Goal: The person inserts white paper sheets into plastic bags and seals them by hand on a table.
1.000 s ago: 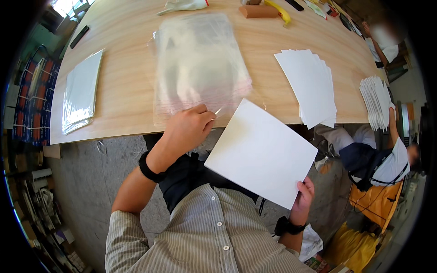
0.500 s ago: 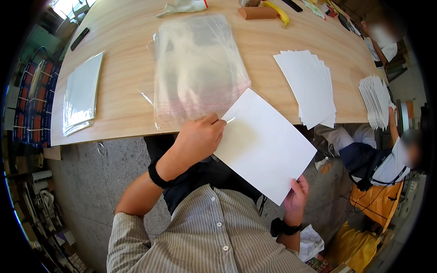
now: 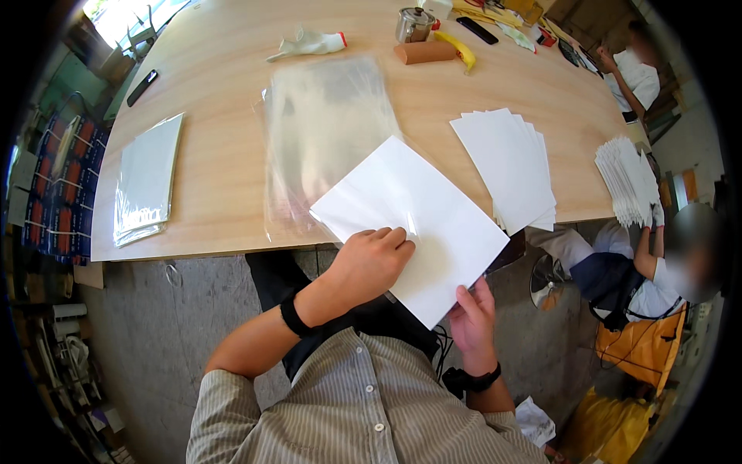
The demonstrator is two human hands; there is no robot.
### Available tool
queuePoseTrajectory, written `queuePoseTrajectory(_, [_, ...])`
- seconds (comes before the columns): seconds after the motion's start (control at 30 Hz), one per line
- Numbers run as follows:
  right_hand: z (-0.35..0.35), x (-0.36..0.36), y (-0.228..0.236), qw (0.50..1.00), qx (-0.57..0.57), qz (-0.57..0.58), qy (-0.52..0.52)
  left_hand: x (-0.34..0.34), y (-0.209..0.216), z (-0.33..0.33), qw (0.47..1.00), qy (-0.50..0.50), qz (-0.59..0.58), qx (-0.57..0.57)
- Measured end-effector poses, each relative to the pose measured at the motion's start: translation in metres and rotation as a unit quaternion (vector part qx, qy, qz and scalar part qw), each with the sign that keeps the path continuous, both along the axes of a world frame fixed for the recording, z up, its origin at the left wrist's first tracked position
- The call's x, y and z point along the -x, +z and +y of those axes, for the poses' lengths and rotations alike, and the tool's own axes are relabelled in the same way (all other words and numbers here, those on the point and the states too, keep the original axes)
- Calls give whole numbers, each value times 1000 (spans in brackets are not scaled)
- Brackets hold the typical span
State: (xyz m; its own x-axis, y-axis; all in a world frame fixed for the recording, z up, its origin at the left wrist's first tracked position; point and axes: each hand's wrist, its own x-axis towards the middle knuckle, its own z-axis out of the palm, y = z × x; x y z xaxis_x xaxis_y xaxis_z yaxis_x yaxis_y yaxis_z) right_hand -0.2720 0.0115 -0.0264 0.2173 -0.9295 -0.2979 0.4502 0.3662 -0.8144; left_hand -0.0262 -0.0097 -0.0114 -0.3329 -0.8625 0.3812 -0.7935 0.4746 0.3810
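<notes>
The left hand (image 3: pixel 371 263) has shifted from the near left edge of the white sheet (image 3: pixel 456 232) to well over its face, knuckles up and fingers curled; a streak of clear film (image 3: pixel 412 224) shines just beside the fingertips. Those tips are hidden, so I cannot tell whether this grip is closed on the film. The right hand (image 3: pixel 473 313) holds the sheet firmly by its near right edge, thumb on top, fingers going underneath. The sheet itself has swung a little farther left and away from the body, so it now hides more of the near right part of the pile of clear bags (image 3: pixel 328 108); it lies tilted in the hands above the front edge of the tabletop (image 3: pixel 216 178). For the work in hand, I judge that this brings film and sheet together in one place, with the right hand steadying and the left handling the film; how much of the sheet the film covers is too transparent to tell. To the right lies a fan of white sheets (image 3: pixel 506 166), apart from the held one; well to the left lies a glossy wrapped stack (image 3: pixel 147 182). Both look unchanged beside the shift at the centre.
</notes>
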Motion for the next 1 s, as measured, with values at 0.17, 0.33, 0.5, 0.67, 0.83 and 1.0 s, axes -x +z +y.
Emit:
queuePoseTrajectory(0.17, [-24, -24, 3, 998, 7, 7, 64, 10, 11, -2, 999, -17, -31, 22])
queuePoseTrajectory(0.33, [-41, -48, 0, 997, 13, -5, 81, 16, 18, 0, 998, -21, -39, 40])
queuePoseTrajectory(0.5, [-57, -74, -6, 995, 4, -46, 90, 0, 24, -6, 997, 14, -51, 54])
queuePoseTrajectory(0.67, [-66, -107, 4, 990, -7, -99, 102, -20, 31, -10, 993, 49, -50, 100])
queuePoseTrajectory(0.83, [-68, -124, -5, 991, -29, -87, 98, -32, 29, -5, 990, 64, -67, 105])
queuePoseTrajectory(1.0, [-69, -134, -14, 989, 0, -109, 100, -38, 33, -2, 988, 81, -51, 123])
